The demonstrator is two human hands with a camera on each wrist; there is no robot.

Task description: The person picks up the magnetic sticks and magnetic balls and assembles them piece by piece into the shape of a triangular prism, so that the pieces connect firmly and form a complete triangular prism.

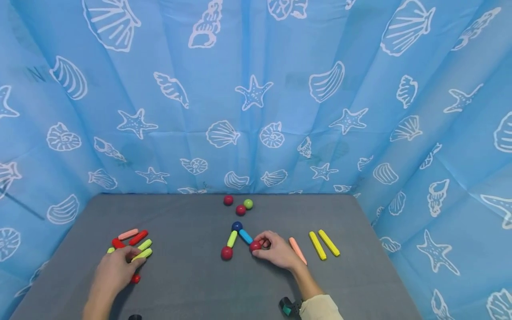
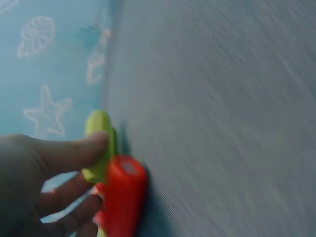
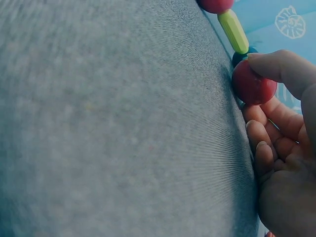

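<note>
Near the table's middle, my right hand (image 1: 280, 252) pinches a red ball (image 3: 253, 84) between thumb and fingers. That ball sits at the end of a blue stick (image 1: 246, 236), whose other end meets a dark blue ball (image 1: 237, 226). From the dark blue ball a yellow-green stick (image 1: 232, 239) runs to another red ball (image 1: 226, 253), forming a V. At the left, my left hand (image 1: 114, 269) pinches a yellow-green stick (image 2: 98, 124) above a group of sticks. A red stick (image 2: 126, 197) lies right beside it in the left wrist view, which is blurred.
Red balls (image 1: 228, 200) and a green ball (image 1: 248, 204) lie at the back. To the right are a salmon stick (image 1: 298, 250) and two yellow sticks (image 1: 318, 246). A salmon stick (image 1: 128, 234) and several others lie left. A blue shell-print curtain (image 1: 256, 133) borders the grey table (image 1: 188, 284).
</note>
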